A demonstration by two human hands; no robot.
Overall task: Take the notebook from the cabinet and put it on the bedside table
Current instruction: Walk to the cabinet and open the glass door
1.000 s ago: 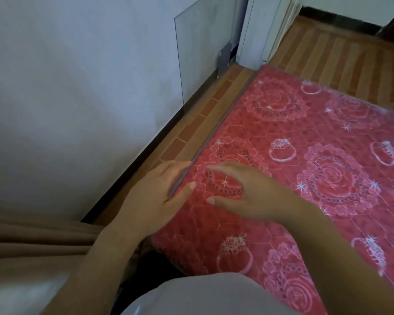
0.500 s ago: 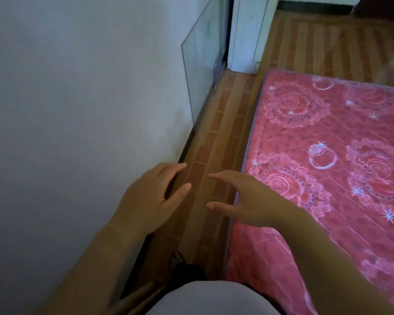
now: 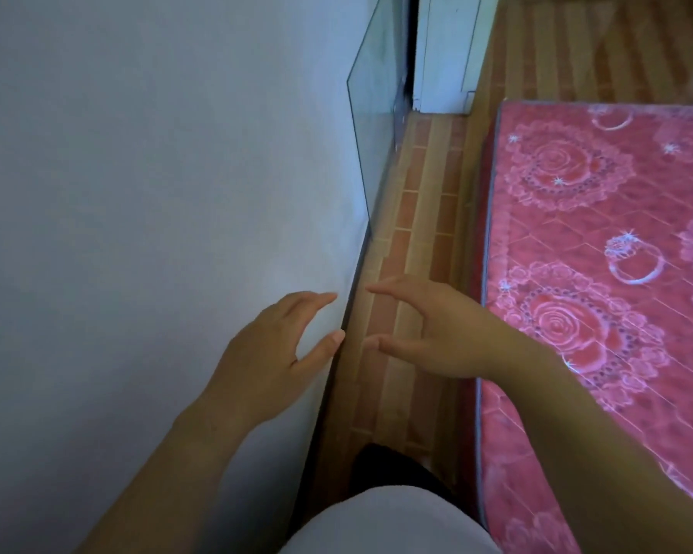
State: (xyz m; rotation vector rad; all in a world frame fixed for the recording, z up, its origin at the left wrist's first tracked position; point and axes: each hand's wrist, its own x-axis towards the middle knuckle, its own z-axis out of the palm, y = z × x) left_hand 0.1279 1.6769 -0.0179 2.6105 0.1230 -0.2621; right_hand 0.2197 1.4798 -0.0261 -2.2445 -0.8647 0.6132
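Both empty hands now hang over the brick-pattern floor strip (image 3: 417,217), off the pink rose-print mattress (image 3: 601,249).
Left hand (image 3: 269,353) and right hand (image 3: 437,333) loosely spread, white wall (image 3: 157,193) beside.

What may be the cabinet (image 3: 443,54), white and upright, stands at the floor's (image 3: 425,217) far end.

Bare forearms; seemingly white garment (image 3: 389,525).
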